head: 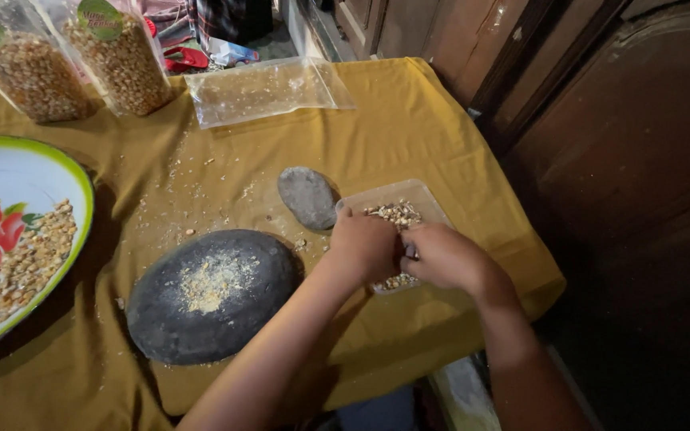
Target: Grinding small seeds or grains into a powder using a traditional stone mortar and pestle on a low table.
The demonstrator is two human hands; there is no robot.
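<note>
Pressing together right of centre, left hand [365, 246] and right hand [441, 255] close on a clear plastic bag of crushed kernels [397, 214]; whole kernels remain on the enamel plate [81, 179], left.

Your left hand [365, 246] and right hand [441, 255] rest side by side on the clear plastic pouch of crushed kernels [397, 214] near the table's right edge. Just left of the pouch lies the small grey oval hand stone [307, 196], and nearer you, further left, the large dark flat grinding stone [213, 294]. At the far left sits the enamel plate holding kernels [9, 172]. Behind them all lie an empty clear plastic bag [265, 89] and two filled kernel bags [73, 60].
</note>
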